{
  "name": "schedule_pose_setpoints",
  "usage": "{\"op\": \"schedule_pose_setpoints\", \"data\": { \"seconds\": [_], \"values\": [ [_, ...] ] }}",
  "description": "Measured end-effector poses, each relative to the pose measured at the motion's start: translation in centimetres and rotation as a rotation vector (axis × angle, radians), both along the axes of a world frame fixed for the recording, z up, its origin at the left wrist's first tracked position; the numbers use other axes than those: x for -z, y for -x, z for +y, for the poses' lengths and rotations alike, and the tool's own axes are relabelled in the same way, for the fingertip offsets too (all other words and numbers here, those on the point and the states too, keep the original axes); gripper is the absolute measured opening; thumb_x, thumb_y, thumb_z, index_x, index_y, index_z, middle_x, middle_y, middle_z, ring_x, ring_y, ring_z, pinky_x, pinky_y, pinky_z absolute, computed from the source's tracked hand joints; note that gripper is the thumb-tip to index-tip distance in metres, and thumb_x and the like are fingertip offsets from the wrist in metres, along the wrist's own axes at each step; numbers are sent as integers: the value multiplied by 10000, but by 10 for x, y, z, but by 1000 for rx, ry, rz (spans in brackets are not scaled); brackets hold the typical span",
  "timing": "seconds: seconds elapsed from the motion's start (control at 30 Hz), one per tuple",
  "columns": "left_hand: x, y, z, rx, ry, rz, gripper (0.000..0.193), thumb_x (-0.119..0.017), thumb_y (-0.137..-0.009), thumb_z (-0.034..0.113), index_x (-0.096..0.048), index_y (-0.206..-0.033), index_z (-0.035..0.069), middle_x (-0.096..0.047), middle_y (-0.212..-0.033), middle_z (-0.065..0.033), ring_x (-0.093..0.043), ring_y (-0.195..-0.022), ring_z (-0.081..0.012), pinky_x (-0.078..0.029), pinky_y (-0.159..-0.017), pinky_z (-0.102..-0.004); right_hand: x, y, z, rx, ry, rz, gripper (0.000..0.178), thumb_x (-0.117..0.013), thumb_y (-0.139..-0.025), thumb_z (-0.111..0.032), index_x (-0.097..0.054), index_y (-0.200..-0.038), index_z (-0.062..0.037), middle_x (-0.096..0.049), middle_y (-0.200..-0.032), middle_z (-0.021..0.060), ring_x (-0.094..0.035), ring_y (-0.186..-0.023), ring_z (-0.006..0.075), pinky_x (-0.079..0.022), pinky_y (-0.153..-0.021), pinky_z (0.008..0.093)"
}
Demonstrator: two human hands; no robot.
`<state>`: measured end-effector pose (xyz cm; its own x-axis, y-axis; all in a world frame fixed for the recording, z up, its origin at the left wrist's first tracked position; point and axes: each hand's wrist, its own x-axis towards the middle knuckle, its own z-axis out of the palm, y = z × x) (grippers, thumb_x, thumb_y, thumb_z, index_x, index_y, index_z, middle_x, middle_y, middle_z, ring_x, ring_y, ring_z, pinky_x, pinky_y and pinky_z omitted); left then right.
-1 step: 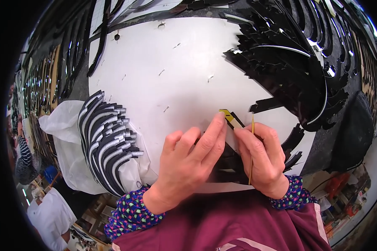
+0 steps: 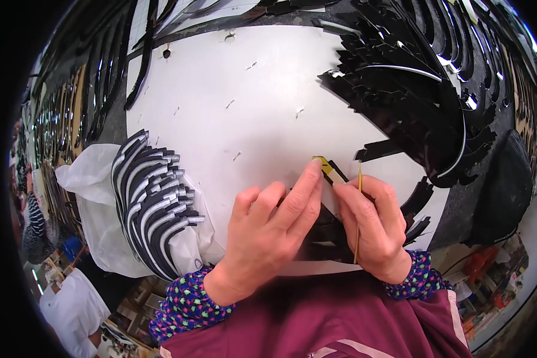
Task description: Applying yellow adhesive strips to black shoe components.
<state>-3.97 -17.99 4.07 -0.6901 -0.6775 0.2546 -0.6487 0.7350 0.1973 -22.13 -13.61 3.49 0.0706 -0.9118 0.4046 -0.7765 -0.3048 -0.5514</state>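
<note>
A small black strip [image 2: 335, 173] with a yellow end and a pale inner face lies slanted on the white board [image 2: 203, 137]. My left hand [image 2: 268, 232] presses its extended index and middle fingertips together at the yellow end; its thumb is hidden. On the strip's near end rest the thumb and fingertips of my right hand [image 2: 373, 224]. The same hand keeps a thin brass-coloured stick [image 2: 358, 218] upright between its fingers, its pointed tip beyond the knuckles. Dark glossy material [image 2: 325, 232] lies below and between both hands, partly covered by them.
Curved black-and-white strips [image 2: 152, 203] are stacked on a white plastic bag [image 2: 95, 179] at the left. A big heap of black strips [image 2: 406, 101] covers the far right of the board. A black mesh-like object [image 2: 507, 191] sits at the right edge; a person in white [image 2: 74, 310] is at lower left.
</note>
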Motion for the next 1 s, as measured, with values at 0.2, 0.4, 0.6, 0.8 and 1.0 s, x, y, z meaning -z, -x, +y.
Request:
{"op": "schedule_pose_setpoints", "data": {
  "seconds": [0.2,0.4,0.6,0.8,1.0],
  "values": [
    [-1,1,1,-18,-27,-31,299,-601,-850,123,-689,-1136,114,-599,-1406,48,-500,-950,-140,-400,-812,-281,2,1,2,-6,-6,3,353,-704,-699,149,-669,-1045,92,-590,-965,172,-636,-787,273,-555,-636,336],
    [-1,2,1,-32,-46,-25,324,-585,-858,120,-670,-1171,128,-601,-1407,51,-492,-947,-139,-398,-824,-274,2,0,2,-12,-10,-3,350,-704,-706,129,-668,-1052,91,-588,-968,173,-636,-784,275,-556,-639,338],
    [-3,2,-1,-50,-86,13,347,-578,-853,102,-664,-1186,147,-591,-1416,54,-495,-949,-142,-400,-816,-268,2,0,1,0,1,-12,318,-704,-733,120,-672,-1046,73,-583,-951,161,-629,-763,268,-541,-620,333],
    [-7,0,-1,-54,-197,58,511,-669,-787,24,-664,-1282,150,-595,-1409,32,-501,-924,-176,-431,-836,-278,0,-1,2,10,-24,-19,294,-711,-754,99,-674,-1041,49,-589,-948,144,-624,-757,267,-525,-601,334],
    [-2,-3,-1,-31,-198,41,637,-682,-755,22,-642,-1350,247,-540,-1453,57,-485,-954,-174,-446,-857,-290,-25,13,0,-46,-97,0,392,-660,-794,96,-640,-1180,33,-637,-1004,191,-640,-829,345,-527,-732,411]
  ]
}}
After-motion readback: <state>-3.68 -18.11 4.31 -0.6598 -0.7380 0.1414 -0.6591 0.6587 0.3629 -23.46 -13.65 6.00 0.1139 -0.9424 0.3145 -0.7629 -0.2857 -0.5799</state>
